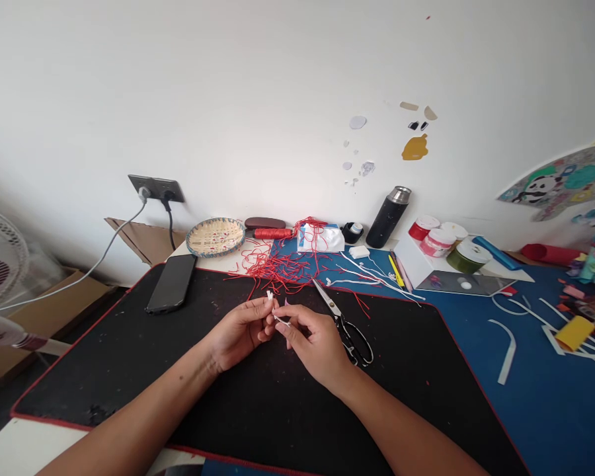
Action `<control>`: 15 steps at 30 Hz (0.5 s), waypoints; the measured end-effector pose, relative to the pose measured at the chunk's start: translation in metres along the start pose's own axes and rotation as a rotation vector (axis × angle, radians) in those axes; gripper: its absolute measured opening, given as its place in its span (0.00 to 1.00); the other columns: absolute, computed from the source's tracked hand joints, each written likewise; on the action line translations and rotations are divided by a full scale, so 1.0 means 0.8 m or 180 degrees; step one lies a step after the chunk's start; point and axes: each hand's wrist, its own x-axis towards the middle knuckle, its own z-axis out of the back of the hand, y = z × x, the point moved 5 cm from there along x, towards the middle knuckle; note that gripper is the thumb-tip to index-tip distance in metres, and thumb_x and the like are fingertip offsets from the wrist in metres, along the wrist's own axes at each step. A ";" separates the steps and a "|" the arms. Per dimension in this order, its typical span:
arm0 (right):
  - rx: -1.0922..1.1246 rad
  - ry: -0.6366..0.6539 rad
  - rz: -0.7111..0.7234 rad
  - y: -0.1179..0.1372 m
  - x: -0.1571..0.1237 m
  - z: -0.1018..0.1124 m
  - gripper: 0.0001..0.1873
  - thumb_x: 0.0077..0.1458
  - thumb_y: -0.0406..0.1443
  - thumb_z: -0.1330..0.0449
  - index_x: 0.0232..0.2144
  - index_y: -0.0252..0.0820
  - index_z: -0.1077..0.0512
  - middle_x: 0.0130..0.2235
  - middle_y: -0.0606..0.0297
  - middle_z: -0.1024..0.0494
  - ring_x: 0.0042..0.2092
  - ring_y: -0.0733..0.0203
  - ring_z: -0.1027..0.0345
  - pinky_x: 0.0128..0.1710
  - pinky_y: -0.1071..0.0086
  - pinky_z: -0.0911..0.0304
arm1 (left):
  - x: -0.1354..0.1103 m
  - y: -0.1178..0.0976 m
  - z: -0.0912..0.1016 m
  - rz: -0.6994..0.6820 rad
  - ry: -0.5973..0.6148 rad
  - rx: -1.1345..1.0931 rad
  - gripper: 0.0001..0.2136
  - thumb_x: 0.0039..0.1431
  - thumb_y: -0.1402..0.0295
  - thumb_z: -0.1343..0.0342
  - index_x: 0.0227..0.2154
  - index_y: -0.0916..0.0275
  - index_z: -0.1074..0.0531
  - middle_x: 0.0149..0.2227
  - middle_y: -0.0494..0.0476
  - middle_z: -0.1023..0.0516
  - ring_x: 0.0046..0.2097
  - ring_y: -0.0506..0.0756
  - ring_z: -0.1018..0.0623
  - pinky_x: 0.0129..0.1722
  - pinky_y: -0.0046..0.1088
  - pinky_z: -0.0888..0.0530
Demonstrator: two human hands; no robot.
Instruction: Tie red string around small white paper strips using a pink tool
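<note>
Over the black mat [238, 416], both my hands meet near the middle. My left hand [240, 334] is closed in a pinch on a small white piece [270, 295], whose tip sticks up above the thumb. A short length of thin white cord [282, 322] runs from there into the closed fingertips of my right hand [320, 344]. A small purple tip shows by my right index finger. How the cord and the white piece join is hidden by the fingers. Black-handled scissors [333, 305] lie partly behind my right hand, blades pointing away.
Red threads [277, 264] lie heaped behind the mat, near a woven basket [215, 237] and tissue pack [322, 238]. A phone [172, 284] lies left. Behind right are white cords [377, 277], a black flask [389, 218] and ribbon spools [436, 242]. A fan [0, 258] stands left.
</note>
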 end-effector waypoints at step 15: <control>-0.0025 -0.0089 -0.0005 0.006 0.001 0.004 0.08 0.64 0.40 0.39 0.41 0.45 0.22 0.25 0.69 0.25 0.25 0.63 0.31 0.29 0.71 0.36 | -0.001 -0.002 -0.002 -0.0033 0.0043 0.0133 0.10 0.52 0.67 0.27 0.29 0.69 0.21 0.24 0.52 0.27 0.24 0.47 0.28 0.22 0.17 0.33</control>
